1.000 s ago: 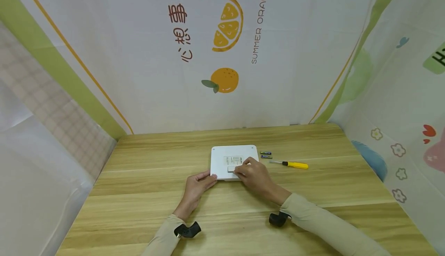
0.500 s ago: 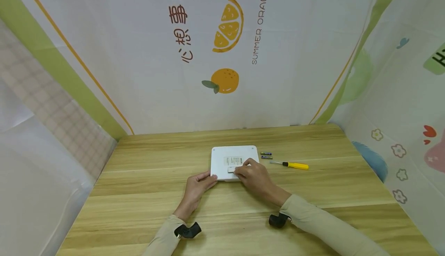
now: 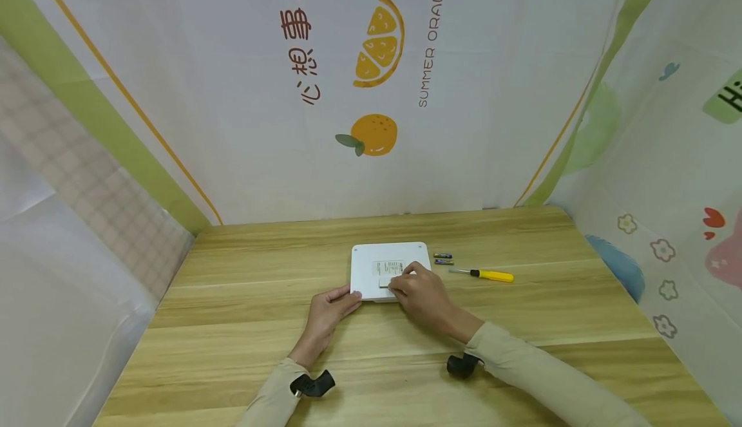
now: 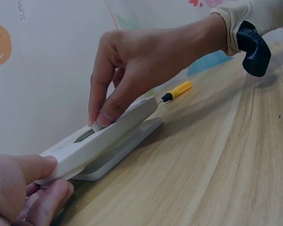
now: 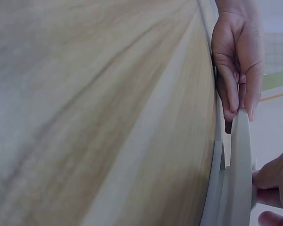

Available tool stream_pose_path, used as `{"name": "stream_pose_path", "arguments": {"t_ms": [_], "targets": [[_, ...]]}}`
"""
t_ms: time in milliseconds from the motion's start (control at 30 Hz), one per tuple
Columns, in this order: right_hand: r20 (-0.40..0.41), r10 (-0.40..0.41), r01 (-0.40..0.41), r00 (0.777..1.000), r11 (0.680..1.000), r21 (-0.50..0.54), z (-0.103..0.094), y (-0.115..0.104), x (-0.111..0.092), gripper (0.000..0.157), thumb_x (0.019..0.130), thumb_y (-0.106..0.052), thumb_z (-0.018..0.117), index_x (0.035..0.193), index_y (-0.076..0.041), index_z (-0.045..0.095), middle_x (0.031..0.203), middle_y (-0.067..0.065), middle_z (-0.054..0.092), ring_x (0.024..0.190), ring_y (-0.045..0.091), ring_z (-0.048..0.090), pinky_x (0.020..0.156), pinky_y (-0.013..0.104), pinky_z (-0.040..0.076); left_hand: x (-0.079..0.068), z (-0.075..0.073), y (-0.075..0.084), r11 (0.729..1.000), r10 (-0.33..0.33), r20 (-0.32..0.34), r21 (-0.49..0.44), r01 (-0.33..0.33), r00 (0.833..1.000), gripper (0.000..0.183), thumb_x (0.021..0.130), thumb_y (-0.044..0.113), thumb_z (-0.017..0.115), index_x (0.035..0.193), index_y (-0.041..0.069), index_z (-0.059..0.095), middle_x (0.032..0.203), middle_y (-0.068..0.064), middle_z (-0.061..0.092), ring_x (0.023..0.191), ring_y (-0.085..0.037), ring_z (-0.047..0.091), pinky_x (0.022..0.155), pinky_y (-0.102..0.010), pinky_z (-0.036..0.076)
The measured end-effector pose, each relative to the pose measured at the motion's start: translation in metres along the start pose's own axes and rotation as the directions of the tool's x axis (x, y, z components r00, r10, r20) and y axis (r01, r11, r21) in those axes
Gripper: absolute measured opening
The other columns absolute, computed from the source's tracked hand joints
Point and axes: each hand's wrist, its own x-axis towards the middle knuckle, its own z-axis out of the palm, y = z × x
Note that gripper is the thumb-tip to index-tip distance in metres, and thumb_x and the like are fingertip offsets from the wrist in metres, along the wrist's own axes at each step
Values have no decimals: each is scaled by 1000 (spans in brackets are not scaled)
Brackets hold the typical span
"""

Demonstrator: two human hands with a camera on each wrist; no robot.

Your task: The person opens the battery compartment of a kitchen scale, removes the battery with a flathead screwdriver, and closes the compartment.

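A flat white device [image 3: 362,271], possibly an upside-down kitchen scale, lies with its printed label [image 3: 387,268] facing up. My left hand [image 3: 328,314] grips its near left corner, thumb on top and fingers beneath. Over a slot in the device, my right hand [image 3: 426,295] pinches a small white battery cover [image 3: 384,282]. In the left wrist view, the cover [image 4: 97,126] stands at the dark opening, partly hidden by the fingertips. A thinner white plate [image 4: 127,150] shows under the device's body. The right wrist view shows the device [image 5: 241,174] edge-on.
Two small batteries [image 3: 443,262] lie just right of the device. Beside them is a screwdriver [image 3: 495,275] with a yellow handle and black collar. The wooden table [image 3: 243,330] runs back to a printed curtain [image 3: 452,156], and other curtains hang at both sides.
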Motion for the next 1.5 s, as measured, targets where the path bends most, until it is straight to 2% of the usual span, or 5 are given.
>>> {"name": "stream_pose_path", "arguments": {"t_ms": [500, 733, 900, 1167, 1500], "targets": [[131, -80, 88, 988, 994, -61, -3, 3, -11, 26, 87, -9, 66, 108, -12, 81, 117, 0, 76, 103, 22, 64, 86, 33, 61, -2, 0, 1, 1000, 17, 10, 11, -17, 1000, 42, 94, -5, 70, 130, -22, 55, 119, -34, 66, 99, -27, 74, 90, -30, 64], [161, 11, -17, 987, 999, 39, -11, 7, -12, 23, 91, -10, 68, 111, -10, 80, 119, 4, 75, 105, 23, 65, 92, 36, 61, -3, 1, 2, 1000, 15, -14, 23, -15, 1000, 42, 93, -5, 71, 129, -21, 57, 117, -32, 67, 98, -26, 74, 89, -30, 64], [104, 189, -195, 977, 979, 54, -24, 17, -8, 17, 92, -16, 72, 104, -7, 80, 108, 7, 78, 99, 27, 71, 86, 44, 64, -2, 1, 3, 999, 21, -17, 41, -20, 1000, 41, 93, -4, 71, 129, -20, 58, 115, -30, 69, 96, -24, 74, 88, -30, 64], [257, 512, -560, 820, 812, 166, -40, 47, -4, 43, 98, -44, 69, 111, -5, 79, 109, 10, 77, 91, 25, 73, 71, 40, 64, 1, 3, 4, 999, 19, -23, 45, -18, 1000, 40, 92, -6, 71, 127, -19, 59, 105, -22, 73, 91, -21, 74, 86, -29, 65], [518, 558, -722, 648, 667, 184, -33, 62, -8, 48, 94, -50, 72, 102, -4, 80, 68, 1, 66, 56, 12, 53, 46, 21, 42, 0, 5, 5, 999, 11, -19, 49, -10, 1000, 39, 92, -7, 71, 126, -19, 59, 106, -23, 73, 91, -21, 74, 86, -30, 65]]}}
